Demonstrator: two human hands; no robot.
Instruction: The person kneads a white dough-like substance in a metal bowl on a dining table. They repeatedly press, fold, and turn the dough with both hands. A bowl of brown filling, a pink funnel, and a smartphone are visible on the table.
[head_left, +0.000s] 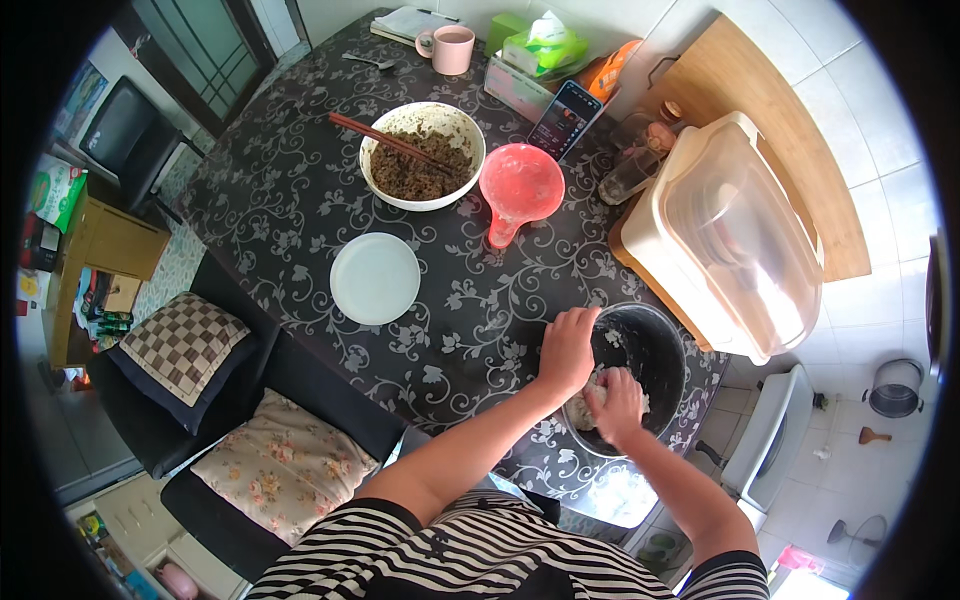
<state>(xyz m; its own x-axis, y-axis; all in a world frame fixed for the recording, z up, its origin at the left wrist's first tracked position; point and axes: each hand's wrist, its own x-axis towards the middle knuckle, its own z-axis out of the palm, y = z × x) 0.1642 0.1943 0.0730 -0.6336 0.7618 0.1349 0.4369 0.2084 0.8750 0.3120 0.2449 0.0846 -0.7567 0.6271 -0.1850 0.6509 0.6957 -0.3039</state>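
Note:
A dark metal bowl (664, 360) sits at the near right corner of the table. My left hand (570, 349) grips its left rim, fingers bent over the edge. Inside the bowl, my right hand (619, 405) is curled onto a lump of pale, rough dough (581, 415), partly hidden by that hand. Bits of dough and flour cling to the inner wall. Farther off, a white bowl (381, 187) holds a brown minced filling (412, 169), with wooden chopsticks (375, 135) resting across it. A red plastic scoop (523, 184) dusted with flour lies beside it.
A white plate (375, 279) lies left of my arms on the patterned tabletop (465, 300). A lidded cream dish box (739, 240) stands close to the dark bowl's right. Toward the back are a propped phone (566, 120), glass jars (630, 176), a tissue pack (544, 52) and a pink mug (453, 51).

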